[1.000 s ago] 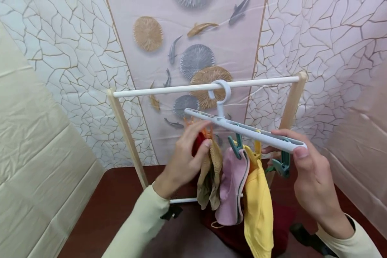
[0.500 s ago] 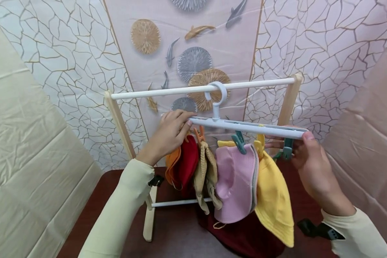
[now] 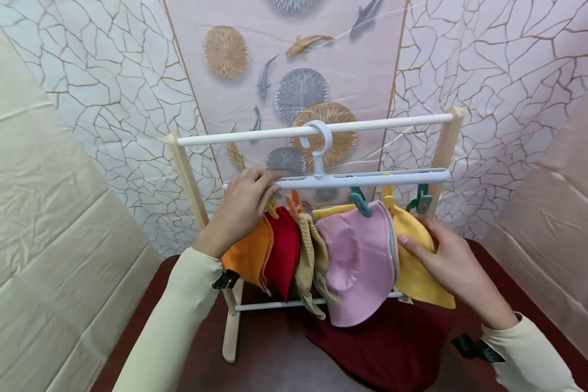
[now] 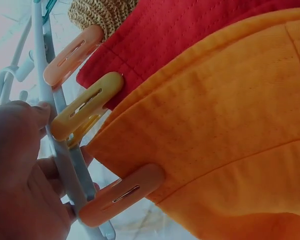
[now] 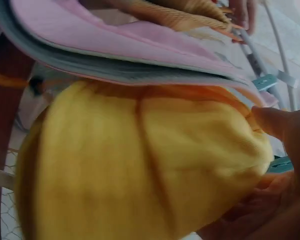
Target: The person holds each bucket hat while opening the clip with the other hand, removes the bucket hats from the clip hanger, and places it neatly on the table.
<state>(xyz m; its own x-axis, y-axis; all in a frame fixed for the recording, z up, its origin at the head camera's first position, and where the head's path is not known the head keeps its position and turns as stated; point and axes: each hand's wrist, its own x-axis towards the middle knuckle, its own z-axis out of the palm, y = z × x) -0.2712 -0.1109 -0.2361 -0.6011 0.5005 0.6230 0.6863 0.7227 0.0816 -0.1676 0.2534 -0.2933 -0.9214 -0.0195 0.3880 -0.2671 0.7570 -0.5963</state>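
Observation:
My left hand grips the left part of a pale blue clip hanger, which hooks over a white rod. Clothespins hold bucket hats beneath it: orange, red, tan, pink and yellow. An orange clothespin and a yellow clothespin show close up in the left wrist view. My right hand holds the yellow hat at its right side, thumb in front and fingers partly hidden behind. A green clothespin hangs at the hanger's right end.
The rod belongs to a small rack with wooden side posts and a lower white bar. Dark red cloth lies on the brown table below the hats. Patterned fabric walls stand behind and beside.
My left hand moved left onto the hanger, which levelled out and turned broadside, spreading the hats. My right hand let go of the hanger's right end and moved down to the yellow hat.

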